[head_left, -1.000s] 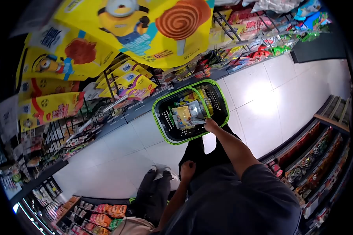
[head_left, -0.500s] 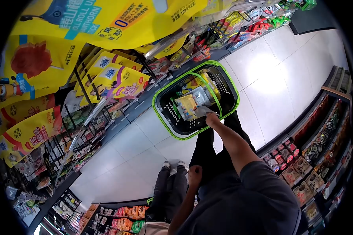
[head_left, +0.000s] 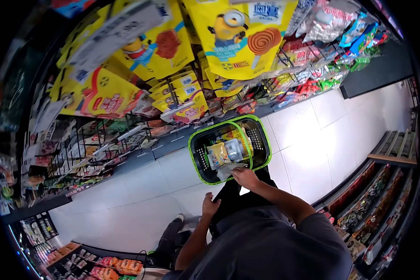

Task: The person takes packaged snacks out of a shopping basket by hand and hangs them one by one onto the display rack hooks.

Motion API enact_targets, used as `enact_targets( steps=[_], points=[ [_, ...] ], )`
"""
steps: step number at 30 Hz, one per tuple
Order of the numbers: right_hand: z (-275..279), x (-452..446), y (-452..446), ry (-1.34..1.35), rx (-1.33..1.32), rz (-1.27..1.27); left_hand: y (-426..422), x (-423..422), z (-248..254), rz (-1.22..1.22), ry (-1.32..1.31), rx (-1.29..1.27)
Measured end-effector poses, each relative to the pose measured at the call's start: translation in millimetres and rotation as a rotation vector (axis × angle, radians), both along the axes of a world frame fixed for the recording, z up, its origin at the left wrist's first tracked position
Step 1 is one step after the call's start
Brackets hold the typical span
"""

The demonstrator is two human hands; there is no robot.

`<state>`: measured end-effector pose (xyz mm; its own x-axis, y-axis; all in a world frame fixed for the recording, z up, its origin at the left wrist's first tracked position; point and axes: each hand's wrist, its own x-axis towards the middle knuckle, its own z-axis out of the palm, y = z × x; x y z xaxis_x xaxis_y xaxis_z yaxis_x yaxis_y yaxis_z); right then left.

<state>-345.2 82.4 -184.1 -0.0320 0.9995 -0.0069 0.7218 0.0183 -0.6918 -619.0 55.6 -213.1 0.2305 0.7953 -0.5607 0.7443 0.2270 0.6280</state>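
Note:
A black shopping basket [head_left: 199, 163] with a lime-green rim stands in front of my legs. Inside it lie a yellow-and-white snack packet [head_left: 217, 152], a clear plastic pack [head_left: 234, 150] and other yellow packets, partly hidden. My right hand [head_left: 246, 178] grips a greyish packet [head_left: 228, 171] over the near side of the basket; its label cannot be read. Just short of the rim, to the left, my left hand [head_left: 211, 205] is empty with its fingers apart.
Yellow snack pouches [head_left: 247, 37] hang from a rack along the far side, above trays of small packets. Another shelf unit [head_left: 373, 200] with packaged goods runs along the right. Behind me to the left, another person's leg [head_left: 170, 233] shows.
The view has turned, bringing more of the rack in. My left hand has come up toward the basket and its fingers have spread. My right hand still holds the greyish packet.

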Motion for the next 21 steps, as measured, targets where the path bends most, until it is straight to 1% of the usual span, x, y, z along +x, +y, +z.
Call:
enact_targets(
  steps=[1,2,3,4,5,7,8,9,10,11,13,15,16,17,18,19,20,21],
  points=[
    [23.5,-1.9,3.8,0.027,0.035,-0.016,11.7,6.5,9.6,-0.030,-0.034,0.195],
    [46.2,-3.3,8.6,0.030,0.077,-0.009,22.3,11.1,20.1,-0.030,-0.029,0.221],
    [70.2,-5.1,12.8,0.034,0.117,-0.004,39.8,21.8,45.2,-0.033,-0.022,0.245],
    [91.7,-7.8,16.4,0.034,0.143,-0.008,52.3,25.3,52.3,-0.060,-0.127,0.330],
    [109.7,-10.3,19.4,0.022,0.150,0.004,59.5,32.5,67.5,-0.023,-0.168,0.427],
    [143.7,-16.6,23.0,0.010,0.217,-0.020,84.1,44.9,104.6,-0.083,-0.250,0.427],
    [164.4,-20.3,25.3,0.067,0.193,-0.050,91.8,47.1,110.5,-0.126,-0.299,0.474],
    [180.4,-22.5,27.8,0.063,0.186,-0.042,96.6,50.0,115.7,-0.168,-0.346,0.518],
    [193.9,-24.6,29.2,0.097,0.205,-0.056,100.8,56.2,130.4,-0.132,-0.462,0.486],
    [207.7,-26.1,30.7,0.133,0.223,-0.071,104.4,59.2,140.1,-0.169,-0.507,0.517],
    [233.3,-24.0,37.2,0.179,0.256,-0.055,107.7,66.8,177.6,-0.104,-0.590,0.220],
    [255.2,-15.4,45.4,0.168,0.254,-0.049,106.5,68.5,178.1,-0.008,-0.735,0.043],
    [266.0,-13.7,48.4,0.174,0.251,-0.037,110.3,73.4,224.3,0.139,-0.768,-0.242],
    [276.4,-11.5,54.6,0.305,0.309,-0.157,112.9,74.1,238.3,0.150,-0.768,-0.230],
    [282.2,-8.6,61.5,0.438,0.365,-0.276,115.0,72.7,247.8,0.148,-0.704,-0.213],
    [277.1,0.4,65.1,0.448,0.408,-0.302,112.3,70.8,252.9,0.149,-0.637,-0.200],
    [273.6,4.3,67.2,0.486,0.433,-0.365,106.9,70.5,245.5,0.215,-0.764,-0.093],
    [269.9,7.7,69.3,0.525,0.457,-0.426,104.2,72.6,249.2,0.229,-0.762,-0.075]
  ],
)
